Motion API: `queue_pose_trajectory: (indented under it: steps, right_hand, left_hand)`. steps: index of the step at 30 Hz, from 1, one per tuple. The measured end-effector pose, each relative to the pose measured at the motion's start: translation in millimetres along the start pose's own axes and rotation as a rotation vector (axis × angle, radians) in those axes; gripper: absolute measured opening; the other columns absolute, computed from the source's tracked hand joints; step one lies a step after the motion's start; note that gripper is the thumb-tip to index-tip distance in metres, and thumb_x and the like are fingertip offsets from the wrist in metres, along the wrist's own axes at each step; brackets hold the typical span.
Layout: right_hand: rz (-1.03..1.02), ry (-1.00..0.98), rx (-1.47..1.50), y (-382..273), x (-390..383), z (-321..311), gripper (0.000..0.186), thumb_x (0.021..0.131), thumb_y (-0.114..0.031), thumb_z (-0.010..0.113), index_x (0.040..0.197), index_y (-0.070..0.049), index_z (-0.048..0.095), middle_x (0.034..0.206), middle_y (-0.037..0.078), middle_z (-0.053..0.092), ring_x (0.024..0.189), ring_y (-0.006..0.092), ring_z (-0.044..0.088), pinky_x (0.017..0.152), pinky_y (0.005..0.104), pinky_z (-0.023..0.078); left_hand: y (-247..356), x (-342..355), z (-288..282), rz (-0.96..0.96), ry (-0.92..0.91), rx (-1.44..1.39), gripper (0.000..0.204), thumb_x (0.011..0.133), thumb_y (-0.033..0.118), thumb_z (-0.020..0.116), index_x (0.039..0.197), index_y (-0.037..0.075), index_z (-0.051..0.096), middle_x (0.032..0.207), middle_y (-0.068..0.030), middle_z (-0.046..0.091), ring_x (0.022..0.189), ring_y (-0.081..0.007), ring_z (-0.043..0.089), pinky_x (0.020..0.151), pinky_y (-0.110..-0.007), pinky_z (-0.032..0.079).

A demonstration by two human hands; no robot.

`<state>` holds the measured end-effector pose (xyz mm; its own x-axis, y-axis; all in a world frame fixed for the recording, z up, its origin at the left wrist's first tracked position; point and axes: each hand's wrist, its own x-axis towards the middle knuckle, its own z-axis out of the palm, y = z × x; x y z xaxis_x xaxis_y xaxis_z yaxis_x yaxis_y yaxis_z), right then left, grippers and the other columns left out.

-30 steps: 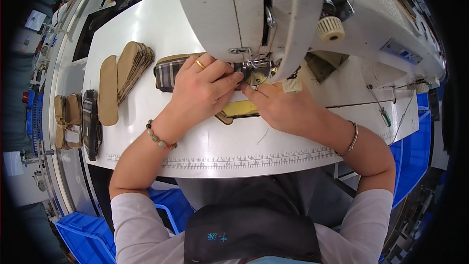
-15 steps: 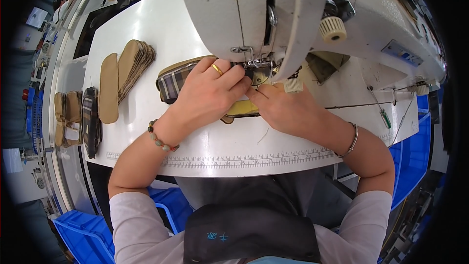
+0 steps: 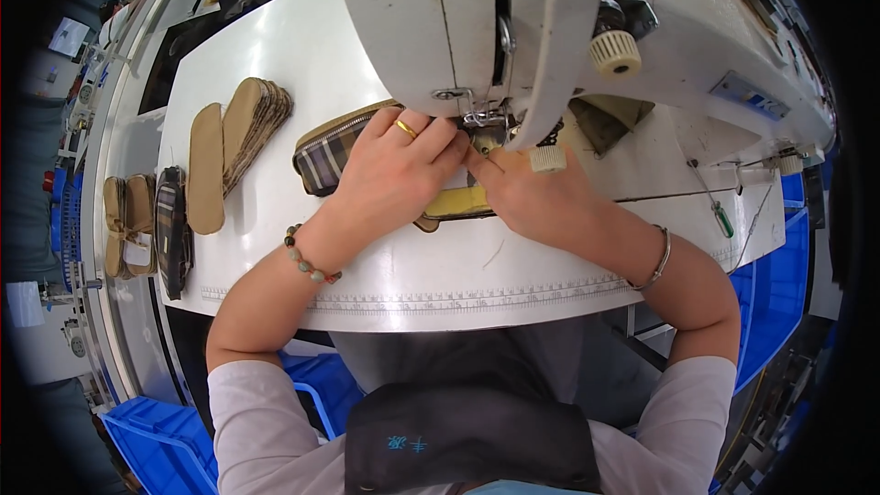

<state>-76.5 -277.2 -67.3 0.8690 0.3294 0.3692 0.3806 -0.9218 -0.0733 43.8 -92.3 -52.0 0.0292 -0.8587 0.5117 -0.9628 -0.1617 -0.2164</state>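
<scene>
A plaid fabric pouch [image 3: 323, 161] with a zipper along its upper edge lies on the white sewing table, its right end by the presser foot [image 3: 486, 119] of a sewing machine [image 3: 440, 27]. My left hand [image 3: 394, 170], wearing a gold ring, rests over the pouch with bent fingers gripping it close to the foot. From the right, my right hand [image 3: 532, 188] meets it, thumb and fingers pinched on the pouch's edge just below the foot. Between the hands, a yellow strip [image 3: 456, 203] shows on the near side of the work. The fingertips and the gripped edge are partly hidden.
Tan oval fabric pieces [image 3: 247, 124] lie stacked on the left, near another plaid pouch [image 3: 170, 229] and tied bundles [image 3: 128, 225]. A green-handled screwdriver [image 3: 722, 220] and dark olive fabric [image 3: 612, 121] are on the right. Blue bins [image 3: 775, 284] stand below the table.
Both hands stay on the pouch beside the presser foot, with only a very slight shift of the fingers. The camera's view has moved a little.
</scene>
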Motion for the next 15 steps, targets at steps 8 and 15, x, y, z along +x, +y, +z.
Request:
queue_pose_trajectory:
  steps: [8,15]
  right_hand:
    - [0.029,-0.045,0.012,0.5,-2.2,0.6,0.04,0.087,-0.008,0.063,0.126,-0.001,0.067,0.062,0.006,0.062,0.054,0.0249,0.065,0.049,0.0388,0.051]
    - [0.028,-0.014,0.006,-1.4,-6.0,0.2,0.045,0.085,-0.007,0.064,0.13,-0.002,0.066,0.06,0.004,0.061,0.051,0.0247,0.063,0.047,0.0387,0.049]
  left_hand:
    - [-2.6,-6.1,-14.2,-0.014,0.052,0.043,0.028,0.074,0.014,0.067,0.101,0.007,0.071,0.103,-0.0021,0.064,0.095,-0.0185,0.062,0.08,-0.031,0.052]
    - [-9.5,-8.2,-10.0,-0.002,0.083,-0.016,0.026,0.073,0.011,0.069,0.098,0.008,0.07,0.093,-0.0023,0.065,0.084,-0.0182,0.062,0.069,-0.03,0.054]
